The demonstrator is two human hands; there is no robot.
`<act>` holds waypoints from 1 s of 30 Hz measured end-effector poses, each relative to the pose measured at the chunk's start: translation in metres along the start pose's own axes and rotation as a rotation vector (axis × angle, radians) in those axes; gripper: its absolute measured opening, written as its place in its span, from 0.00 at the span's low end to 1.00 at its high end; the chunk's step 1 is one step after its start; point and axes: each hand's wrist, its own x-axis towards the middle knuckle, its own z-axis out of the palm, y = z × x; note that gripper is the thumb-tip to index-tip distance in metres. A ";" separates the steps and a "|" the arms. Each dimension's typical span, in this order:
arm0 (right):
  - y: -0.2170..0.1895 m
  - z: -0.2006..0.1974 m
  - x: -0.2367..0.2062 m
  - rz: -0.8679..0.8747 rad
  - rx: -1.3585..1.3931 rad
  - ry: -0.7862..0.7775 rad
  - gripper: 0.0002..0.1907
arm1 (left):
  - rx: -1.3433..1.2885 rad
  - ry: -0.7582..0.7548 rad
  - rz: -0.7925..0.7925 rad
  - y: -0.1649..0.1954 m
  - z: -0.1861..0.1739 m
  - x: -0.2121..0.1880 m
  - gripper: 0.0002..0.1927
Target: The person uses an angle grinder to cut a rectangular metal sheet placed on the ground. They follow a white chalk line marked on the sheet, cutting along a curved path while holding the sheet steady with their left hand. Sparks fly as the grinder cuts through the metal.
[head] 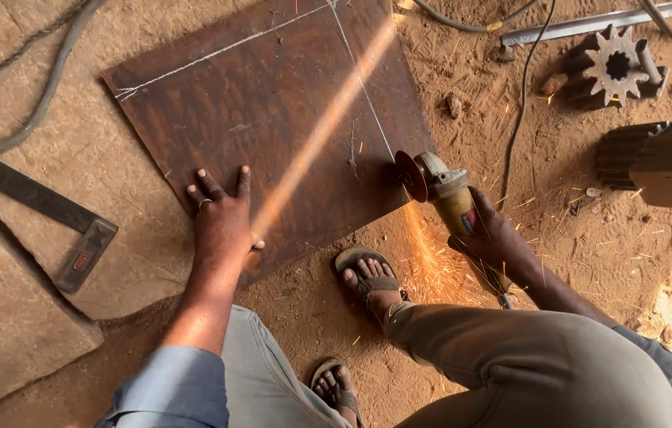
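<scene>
Sparks (431, 265) spray down toward the sandalled foot (369, 281) planted just beside the plate edge; judged risk: burns on bare toes, since the foot sits right in the stream. Second sandalled foot (337, 390) is nearer the body, apart from the spray. Right hand (494, 238) is wrapped closed round the yellow angle grinder (440, 189), disc biting the rusty steel plate (272, 119) at its right edge, on the scribed chalk line (361, 83). One-handed grip looks like a kickback risk if the disc binds in the cut. Left hand (221, 218) lies flat on the plate's near edge, fingers spread, pressing down; plate lies on the sandy floor (114, 158), so it could shift or chatter if that pressure eases. Grinder cable (520, 103) trails up past the cut, near the sparks. Farther off: steel square (42, 206) at left, grey hose (50, 79), toothed sprocket (617, 67) and metal bar (589, 24) at top right.
</scene>
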 end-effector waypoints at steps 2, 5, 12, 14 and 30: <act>0.000 0.000 0.000 0.001 0.014 -0.012 0.52 | 0.032 0.031 0.012 0.000 0.001 0.000 0.74; -0.003 -0.002 0.001 0.016 0.054 -0.022 0.52 | 0.002 0.025 0.014 0.000 0.000 0.000 0.75; -0.012 -0.005 0.006 0.090 0.039 -0.041 0.52 | 0.026 0.038 0.017 -0.001 -0.001 -0.002 0.74; -0.013 -0.006 0.006 0.061 0.055 -0.034 0.51 | 0.012 0.061 0.021 -0.001 0.000 -0.003 0.73; -0.010 -0.003 0.015 -0.093 0.063 0.013 0.49 | -0.072 0.011 0.001 0.000 -0.002 -0.003 0.71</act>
